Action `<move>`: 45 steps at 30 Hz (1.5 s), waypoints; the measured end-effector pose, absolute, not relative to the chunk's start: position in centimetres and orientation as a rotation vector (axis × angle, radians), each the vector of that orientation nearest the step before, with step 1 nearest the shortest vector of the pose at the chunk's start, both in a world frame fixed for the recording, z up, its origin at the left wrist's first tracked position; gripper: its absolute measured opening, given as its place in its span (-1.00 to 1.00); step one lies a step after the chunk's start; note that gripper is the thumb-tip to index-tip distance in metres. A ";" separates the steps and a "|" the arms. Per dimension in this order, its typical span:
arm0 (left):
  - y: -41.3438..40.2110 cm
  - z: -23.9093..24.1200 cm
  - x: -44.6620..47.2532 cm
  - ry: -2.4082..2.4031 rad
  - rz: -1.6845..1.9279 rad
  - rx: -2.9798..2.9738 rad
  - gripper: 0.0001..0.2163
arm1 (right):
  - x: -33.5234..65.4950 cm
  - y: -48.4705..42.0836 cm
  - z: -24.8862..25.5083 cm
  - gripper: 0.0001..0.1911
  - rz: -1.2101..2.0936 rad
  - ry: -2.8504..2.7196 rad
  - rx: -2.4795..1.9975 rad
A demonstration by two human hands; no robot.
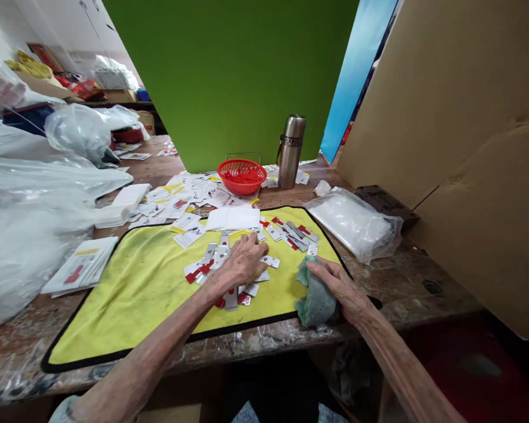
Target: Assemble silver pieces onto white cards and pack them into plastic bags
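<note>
Along a worn wooden workbench (pixel 405 294) with old paint marks, many things are lying, and a green board (pixel 229 76) stands behind it. At the far left, big clear plastic bags (pixel 39 217) are piled up, and just beside them lies a stack of white cards (pixel 81 264) with red and yellow printing. Next, a yellow cloth mat (pixel 127 305) with a black border covers the middle of the bench. Behind the mat are many scattered white papers (pixel 189 194), and a red plastic basket (pixel 241 176) sits on top of them. The left hand (pixel 242 261) rests palm down on the mat with its fingers a little spread, pressing on a loose group of small silver-and-red metal pieces (pixel 209 252), and it does not seem to pinch any single one. More of these pieces lie toward the right side of the mat. A steel thermos flask (pixel 291 151) stands upright behind the mat. The right hand (pixel 341 285) is curled over a folded green rag (pixel 315 294) at the mat's right edge, holding it under the fingers. Further right lie a bag of white material (pixel 352 226) and a tall cardboard sheet (pixel 458 117), which stands beside the bench.
</note>
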State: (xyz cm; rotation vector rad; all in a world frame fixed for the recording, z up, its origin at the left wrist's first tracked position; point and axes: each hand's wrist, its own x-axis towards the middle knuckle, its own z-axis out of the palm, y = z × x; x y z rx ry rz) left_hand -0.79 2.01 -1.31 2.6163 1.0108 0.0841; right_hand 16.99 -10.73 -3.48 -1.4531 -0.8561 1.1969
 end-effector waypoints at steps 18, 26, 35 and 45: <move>1.7 -0.5 0.2 0.472 0.609 1.727 -0.86 | 14.9 -6.9 -2.4 -0.70 0.914 -1.402 -1.420; 0.2 0.3 -2.4 0.602 0.420 1.611 -0.76 | 14.9 -9.0 -2.2 -0.71 1.319 -1.382 -1.413; 4.5 1.1 -2.7 0.974 0.203 2.417 -0.80 | 17.0 -9.7 -3.6 -0.65 1.382 -1.003 -1.418; 8.7 -3.5 3.4 1.009 0.153 2.792 -0.76 | 16.8 -10.2 -3.7 -0.71 1.207 -1.136 -1.425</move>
